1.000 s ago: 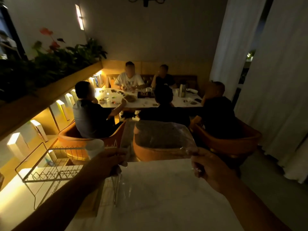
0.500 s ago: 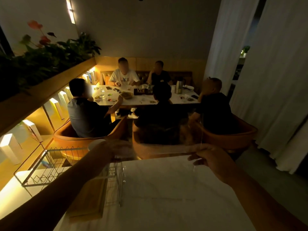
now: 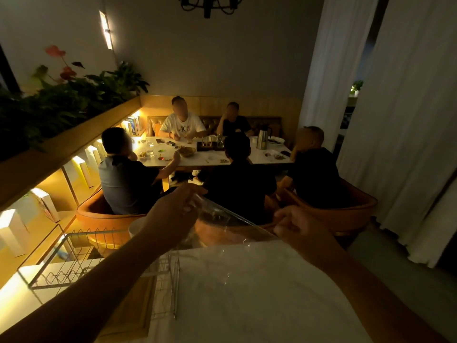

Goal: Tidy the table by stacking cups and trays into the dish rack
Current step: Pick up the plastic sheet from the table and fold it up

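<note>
I hold a clear plastic tray in the air above the far edge of the white table. My left hand grips its left end, raised higher. My right hand grips its right end, lower, so the tray tilts. The wire dish rack stands at the table's left side on a wooden board. A white cup shows partly behind my left forearm, at the rack's far side.
Orange chairs stand just past the table's far edge, with several people seated around another table. A lit shelf with plants runs along the left. White curtains hang on the right.
The tray has tipped: my left hand has risen with its end while my right hand stays lower. The view has tilted up a little.
</note>
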The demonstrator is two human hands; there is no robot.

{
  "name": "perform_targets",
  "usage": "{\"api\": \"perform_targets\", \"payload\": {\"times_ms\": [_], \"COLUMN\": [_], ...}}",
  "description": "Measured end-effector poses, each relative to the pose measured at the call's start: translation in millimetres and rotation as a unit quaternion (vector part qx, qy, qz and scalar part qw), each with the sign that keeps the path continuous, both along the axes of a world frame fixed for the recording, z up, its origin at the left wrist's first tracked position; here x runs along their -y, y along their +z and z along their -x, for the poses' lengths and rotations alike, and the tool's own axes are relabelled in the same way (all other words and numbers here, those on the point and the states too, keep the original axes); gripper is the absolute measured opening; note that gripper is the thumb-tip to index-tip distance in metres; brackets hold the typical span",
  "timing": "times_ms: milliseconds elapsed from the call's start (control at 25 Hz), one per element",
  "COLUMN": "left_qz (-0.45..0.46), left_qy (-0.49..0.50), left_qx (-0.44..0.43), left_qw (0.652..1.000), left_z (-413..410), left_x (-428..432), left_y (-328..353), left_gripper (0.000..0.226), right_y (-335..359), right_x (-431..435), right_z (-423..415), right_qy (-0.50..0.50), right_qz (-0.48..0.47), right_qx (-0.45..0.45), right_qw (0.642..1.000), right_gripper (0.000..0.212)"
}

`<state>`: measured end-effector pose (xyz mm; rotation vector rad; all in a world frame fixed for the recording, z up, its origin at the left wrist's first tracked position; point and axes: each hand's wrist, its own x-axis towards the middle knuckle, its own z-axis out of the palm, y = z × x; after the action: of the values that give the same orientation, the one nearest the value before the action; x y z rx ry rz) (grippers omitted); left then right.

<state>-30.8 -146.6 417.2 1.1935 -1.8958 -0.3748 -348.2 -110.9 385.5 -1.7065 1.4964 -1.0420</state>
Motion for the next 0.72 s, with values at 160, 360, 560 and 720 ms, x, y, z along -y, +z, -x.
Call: {"api": "perform_targets", "payload": {"times_ms": [160, 360, 560, 720], "left_qz": [0.048, 0.135, -0.3, -0.335], "left_qy": [-0.053, 0.113, -0.073, -0.146], "left_qx": [0.013, 0.022, -0.266, -0.261], "left_qw": [0.997, 0.984, 0.913, 0.894], "left_z": [22, 6, -3, -1], "left_x": [-7, -8, -16, -20], "left_y": [13, 7, -13, -23], "left_gripper": [0.043, 0.082, 0.049, 0.037], "right_y": [3, 1, 2, 6], "right_x": [4, 8, -4, -6], "right_z": [-48, -59, -43, -38], "right_qy": [0.071, -0.005, 0.108, 0.151], "right_qz": [0.022, -0.029, -0.093, -0.131], "right_qx": [-0.18, 0.074, 0.356, 0.363], "right_qw": [0.981, 0.997, 0.923, 0.91], "right_gripper": [0.043, 0.012, 0.019, 0.013]}}
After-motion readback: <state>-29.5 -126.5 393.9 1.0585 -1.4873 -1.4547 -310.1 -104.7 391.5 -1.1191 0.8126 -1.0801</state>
